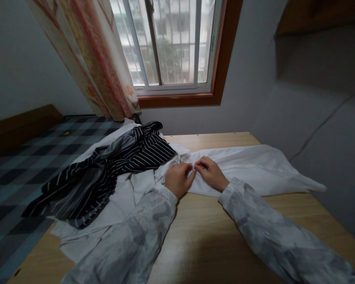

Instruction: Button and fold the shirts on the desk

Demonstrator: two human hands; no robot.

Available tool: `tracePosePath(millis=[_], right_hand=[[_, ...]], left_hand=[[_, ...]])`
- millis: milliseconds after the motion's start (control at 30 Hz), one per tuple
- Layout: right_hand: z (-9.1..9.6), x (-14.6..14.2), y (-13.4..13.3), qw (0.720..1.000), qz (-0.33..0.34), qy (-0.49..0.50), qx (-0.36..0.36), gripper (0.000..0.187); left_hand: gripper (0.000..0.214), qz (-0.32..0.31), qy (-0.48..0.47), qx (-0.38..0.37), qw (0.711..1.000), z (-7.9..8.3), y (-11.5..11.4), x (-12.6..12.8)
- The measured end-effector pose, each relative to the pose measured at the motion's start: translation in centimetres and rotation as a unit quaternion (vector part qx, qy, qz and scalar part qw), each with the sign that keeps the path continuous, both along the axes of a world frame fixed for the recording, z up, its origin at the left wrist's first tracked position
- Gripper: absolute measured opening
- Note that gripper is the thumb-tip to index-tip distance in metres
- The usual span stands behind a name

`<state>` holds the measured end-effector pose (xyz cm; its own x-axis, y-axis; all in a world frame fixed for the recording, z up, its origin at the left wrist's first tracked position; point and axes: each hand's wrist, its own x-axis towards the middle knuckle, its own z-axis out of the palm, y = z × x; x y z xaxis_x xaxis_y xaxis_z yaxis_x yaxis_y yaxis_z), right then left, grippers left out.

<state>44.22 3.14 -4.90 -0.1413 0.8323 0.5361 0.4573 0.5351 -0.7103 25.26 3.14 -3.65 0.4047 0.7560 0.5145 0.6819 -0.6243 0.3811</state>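
Head view. Pale wooden table [201, 244]; checked bedding [14, 177] to its left, window [177, 47] beyond its far edge. White garment [254, 167] lies across the table, directly at the fingertips and extending rightward. Left hand [180, 177] and right hand [211, 173] pinch its cloth over mid-table; exact part too small to tell. Garment plain, creased, tapering past table's right edge. Striped garment [148, 154], black, heaped at table's left.

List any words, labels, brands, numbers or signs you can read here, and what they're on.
No readable text.
Window frame, right side: a column of small marks, too small and blurred to read.
White cloth: no lettering visible.
Black striped cloth: no lettering visible.
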Motion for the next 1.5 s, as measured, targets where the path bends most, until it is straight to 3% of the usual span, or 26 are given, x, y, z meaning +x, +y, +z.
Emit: tracePosePath(millis=[200, 600, 833, 967, 1200, 1300, 1433, 1500], right_hand=[[0.3, -0.2, -0.2, 1.000, 0.005, 0.012, -0.003, 0.015], [0.0, -0.1, 0.1, 0.999, -0.029, 0.023, -0.005, 0.012], [-0.6, -0.1, 0.1, 0.990, -0.111, -0.074, 0.034, 0.012], [-1.4, 0.0, 0.7, 0.987, -0.126, -0.101, 0.023, 0.015], [-0.9, 1.3, 1.2, 0.989, -0.142, 0.004, 0.048, 0.011], [0.2, 3.3, 0.9, 0.991, -0.117, -0.014, 0.065, 0.012], [1.0, 6.2, -0.2, 0.983, -0.013, -0.164, 0.077, 0.013], [1.1, 7.2, -0.8, 0.972, 0.002, -0.216, 0.091, 0.017]], left_hand=[[0.009, 0.047, -0.050, -0.072, 0.995, -0.1, 0.3, 0.3], [0.011, -0.030, -0.109, -0.113, 0.987, 0.2, 0.7, -0.1], [0.015, -0.054, -0.081, -0.096, 0.991, 0.3, 0.9, -0.2], [0.014, -0.068, -0.075, -0.099, 0.990, 0.2, 0.8, -0.1], [0.008, -0.043, -0.127, -0.097, 0.986, 0.2, 0.7, 0.0], [0.007, -0.025, -0.119, -0.099, 0.988, 0.4, 0.5, 0.1], [0.006, -0.020, -0.115, -0.100, 0.988, 0.3, 0.5, 0.0], [0.006, -0.020, -0.114, -0.100, 0.988, 0.2, 0.5, 0.0]])
